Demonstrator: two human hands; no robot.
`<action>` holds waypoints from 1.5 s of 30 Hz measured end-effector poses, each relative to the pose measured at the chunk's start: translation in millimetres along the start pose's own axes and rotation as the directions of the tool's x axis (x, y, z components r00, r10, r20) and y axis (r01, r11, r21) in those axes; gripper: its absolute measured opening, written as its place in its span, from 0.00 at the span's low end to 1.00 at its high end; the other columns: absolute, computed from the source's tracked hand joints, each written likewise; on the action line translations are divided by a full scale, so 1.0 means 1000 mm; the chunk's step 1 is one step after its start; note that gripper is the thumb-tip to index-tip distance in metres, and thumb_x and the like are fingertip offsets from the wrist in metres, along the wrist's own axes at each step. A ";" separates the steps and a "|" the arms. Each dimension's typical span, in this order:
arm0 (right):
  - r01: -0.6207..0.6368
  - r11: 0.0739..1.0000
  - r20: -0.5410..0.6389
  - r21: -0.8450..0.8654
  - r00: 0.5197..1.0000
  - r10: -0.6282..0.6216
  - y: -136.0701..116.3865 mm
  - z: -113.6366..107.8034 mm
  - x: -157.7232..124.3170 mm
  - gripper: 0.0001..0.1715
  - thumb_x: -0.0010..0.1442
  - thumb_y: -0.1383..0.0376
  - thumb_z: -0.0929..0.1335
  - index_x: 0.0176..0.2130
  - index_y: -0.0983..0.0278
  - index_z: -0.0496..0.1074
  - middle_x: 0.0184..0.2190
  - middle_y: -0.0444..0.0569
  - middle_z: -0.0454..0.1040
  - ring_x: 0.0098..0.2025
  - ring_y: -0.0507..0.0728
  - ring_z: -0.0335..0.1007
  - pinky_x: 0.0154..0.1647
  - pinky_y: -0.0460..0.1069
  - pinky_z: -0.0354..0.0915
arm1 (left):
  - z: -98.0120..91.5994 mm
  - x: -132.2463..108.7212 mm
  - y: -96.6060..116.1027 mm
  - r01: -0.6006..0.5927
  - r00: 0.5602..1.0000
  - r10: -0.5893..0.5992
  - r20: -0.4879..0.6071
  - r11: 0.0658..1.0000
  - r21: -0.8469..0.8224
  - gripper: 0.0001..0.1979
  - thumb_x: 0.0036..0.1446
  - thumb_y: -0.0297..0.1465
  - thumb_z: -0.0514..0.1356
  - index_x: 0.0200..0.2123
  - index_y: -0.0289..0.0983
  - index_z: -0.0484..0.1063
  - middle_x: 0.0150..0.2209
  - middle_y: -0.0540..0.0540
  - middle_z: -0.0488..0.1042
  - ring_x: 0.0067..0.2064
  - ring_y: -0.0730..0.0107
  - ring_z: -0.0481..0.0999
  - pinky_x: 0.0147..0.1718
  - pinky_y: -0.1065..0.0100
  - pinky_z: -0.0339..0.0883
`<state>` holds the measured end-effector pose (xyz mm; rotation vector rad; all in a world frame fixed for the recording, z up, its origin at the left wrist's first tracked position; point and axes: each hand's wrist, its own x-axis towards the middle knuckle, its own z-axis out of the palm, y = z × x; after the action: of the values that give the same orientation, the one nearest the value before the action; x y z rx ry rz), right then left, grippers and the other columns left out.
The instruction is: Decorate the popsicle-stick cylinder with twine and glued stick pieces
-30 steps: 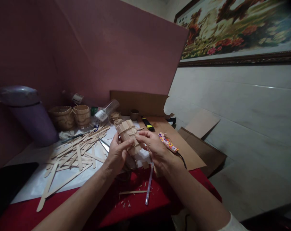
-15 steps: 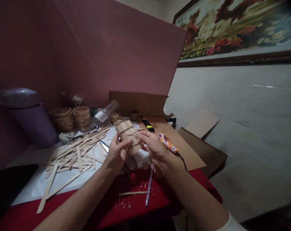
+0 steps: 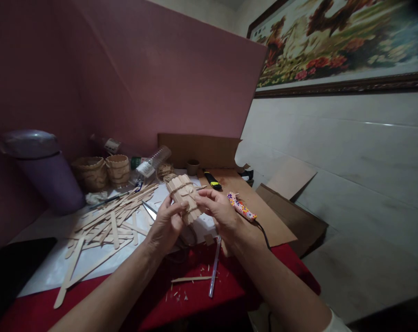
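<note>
Both hands are closed on a small barrel-shaped holder of pale wooden craft sticks (image 3: 182,196), held tilted just above the worktop (image 3: 195,299). The left hand (image 3: 167,222) curls its fingers around the lower side. The right hand (image 3: 218,213) pinches the opposite side with thumb and fingertips. The flat, round-ended sticks stand edge to edge, bound by bands of rough tan twine. The holder's lower end is hidden behind the left hand, and its inside cannot be seen.

Left of the left hand, a loose heap of flat wooden craft sticks (image 3: 108,223) lies on a smooth white sheet (image 3: 50,272), over a red cloth. Beyond that heap stand two small round stick-built baskets (image 3: 105,170); their contents do not show. A purple plastic bin with a domed lid (image 3: 44,173) stands further left, shut. A clear plastic bottle (image 3: 150,161) lies on its side beyond the hands, next to a ball of tan twine (image 3: 164,170) and a small brown cup (image 3: 192,166) whose inside is dark.

Just right of the right hand rests a flower-patterned glue gun (image 3: 241,206) on brown cardboard (image 3: 274,230), its black cord partly hidden by the wrist. A yellow-and-black knife (image 3: 212,181) lies beyond it. Below the hands lies a clear glue stick (image 3: 213,269). A flat black object (image 3: 11,269) at far left is cut off and too dark to make out.
</note>
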<state>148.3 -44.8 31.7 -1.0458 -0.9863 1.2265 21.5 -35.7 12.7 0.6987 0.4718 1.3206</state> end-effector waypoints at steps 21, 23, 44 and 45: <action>0.455 0.654 -0.047 -0.604 0.799 -0.600 0.004 -0.001 -0.015 0.06 0.60 0.61 0.68 0.37 0.61 0.71 0.41 0.50 0.73 0.46 0.59 0.67 0.49 0.55 0.61 | -0.006 0.007 -0.004 -0.028 0.999 0.025 -0.043 0.998 -0.064 0.22 0.41 0.24 0.69 0.42 0.36 0.71 0.39 0.45 0.79 0.41 0.62 0.78 0.42 0.62 0.71; 0.517 0.494 0.087 -0.699 0.747 -0.659 0.007 0.004 -0.026 0.02 0.61 0.65 0.67 0.34 0.60 0.71 0.38 0.49 0.73 0.46 0.60 0.66 0.50 0.55 0.60 | -0.006 0.008 -0.004 -0.039 0.997 0.034 -0.068 0.997 -0.066 0.20 0.39 0.23 0.70 0.39 0.36 0.70 0.35 0.47 0.78 0.38 0.65 0.77 0.40 0.65 0.71; 0.286 0.438 -0.036 -0.852 0.803 -0.595 0.015 0.027 -0.027 0.04 0.55 0.69 0.71 0.28 0.62 0.72 0.36 0.51 0.74 0.45 0.62 0.67 0.50 0.57 0.62 | -0.010 0.011 -0.011 -0.180 0.982 0.180 -0.064 0.984 -0.001 0.29 0.38 0.24 0.71 0.46 0.38 0.68 0.37 0.49 0.76 0.40 0.64 0.77 0.44 0.63 0.67; 0.283 0.445 -0.038 -0.850 0.809 -0.587 0.014 0.028 -0.027 0.05 0.55 0.70 0.71 0.28 0.63 0.72 0.36 0.51 0.74 0.45 0.62 0.67 0.49 0.56 0.62 | -0.011 0.011 -0.012 -0.170 0.984 0.169 -0.060 0.985 -0.011 0.27 0.38 0.24 0.71 0.45 0.38 0.69 0.37 0.49 0.76 0.40 0.64 0.77 0.44 0.62 0.67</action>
<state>115.4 -68.5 24.0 -1.5029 -1.4892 0.0432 24.9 -24.0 -2.2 0.7006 0.4562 1.5068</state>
